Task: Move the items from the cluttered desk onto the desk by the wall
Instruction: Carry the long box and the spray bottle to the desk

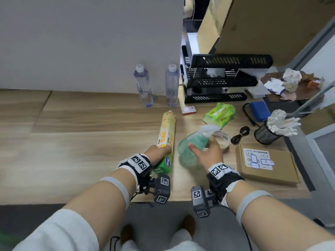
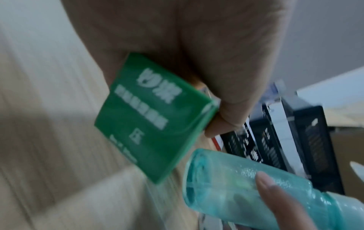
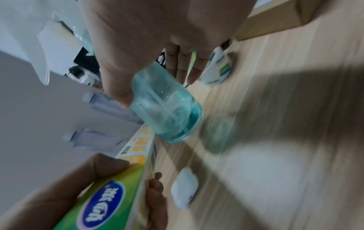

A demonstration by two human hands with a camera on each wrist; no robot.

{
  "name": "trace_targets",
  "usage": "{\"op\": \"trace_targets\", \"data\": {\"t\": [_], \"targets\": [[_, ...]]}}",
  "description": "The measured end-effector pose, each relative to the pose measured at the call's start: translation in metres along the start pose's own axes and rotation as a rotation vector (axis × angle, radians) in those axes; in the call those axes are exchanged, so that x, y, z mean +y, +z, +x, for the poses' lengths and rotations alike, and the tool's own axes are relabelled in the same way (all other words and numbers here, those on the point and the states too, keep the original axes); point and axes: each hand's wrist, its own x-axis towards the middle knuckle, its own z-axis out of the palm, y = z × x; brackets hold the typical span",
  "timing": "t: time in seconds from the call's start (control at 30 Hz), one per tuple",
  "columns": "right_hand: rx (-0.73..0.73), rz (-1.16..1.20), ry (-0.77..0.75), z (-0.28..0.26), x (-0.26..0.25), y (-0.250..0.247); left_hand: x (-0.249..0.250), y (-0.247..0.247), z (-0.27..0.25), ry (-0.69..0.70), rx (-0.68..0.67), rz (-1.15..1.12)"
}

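From the head view, my left hand clamps the near end of a long yellow-and-green cardboard box, which lies along the pale wooden desk, its far end pointing at two clear plastic water bottles by the wall. My right hand wraps the translucent teal spray bottle, tilted with its white trigger head toward the green tissue pack. My worry here is the tilt — if the bottle twists in that grip, it may drop onto the desk or knock the small white tub just behind it. I cannot tell whether the box's far end rests on the desk or is lifted.

From the left wrist, fingers curl tight round the box's green end; the picture is smeared, so the print is unreadable. The teal bottle's base sits close beside it, and the two could collide.

From the right wrist, my thumb and fingers grip the bottle's upper body, with liquid pooled low. A small white case lies on the desk near the box — a careless swing could sweep it off. The trigger head is cut off by my palm.
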Motion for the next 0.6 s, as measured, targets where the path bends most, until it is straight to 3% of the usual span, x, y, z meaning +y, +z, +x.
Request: {"op": "trace_targets", "data": {"t": [0.27, 0.6], "targets": [[-0.090, 0.009, -0.115, -0.053, -0.096, 0.104, -0.064, -0.161, -0.033, 0.022, 0.087, -0.294], [-0.334, 0.082, -0.316, -0.172, -0.240, 0.317, -0.189, -0.422, -0.119, 0.231, 0.368, -0.458]]}}
